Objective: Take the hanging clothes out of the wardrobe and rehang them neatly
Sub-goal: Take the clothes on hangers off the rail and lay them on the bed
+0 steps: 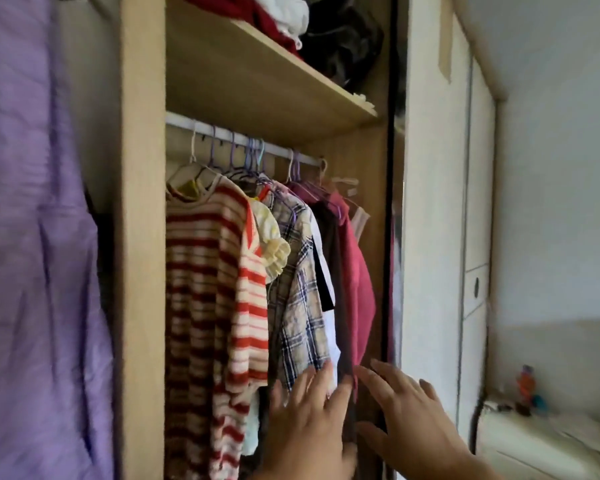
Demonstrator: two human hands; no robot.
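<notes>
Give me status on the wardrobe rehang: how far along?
Done: nothing visibly. The striped sweater, plaid shirt and dark garment hang bunched on the rail. In hand: left hand and right hand, fingers straight, reach at the plaid and dark hems; no grip yet. Left: taking everything out, then rehanging neatly.

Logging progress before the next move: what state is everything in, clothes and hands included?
Wardrobe: open.
Top shelf: piled with clothes.
Striped sweater: hanging.
Orange-striped top: hanging.
Plaid shirt: hanging.
Brown garment: hanging.
Pink garment: hanging.
Left hand: straight fingers touching plaid hem.
Right hand: fingers spread, holding nothing.
</notes>
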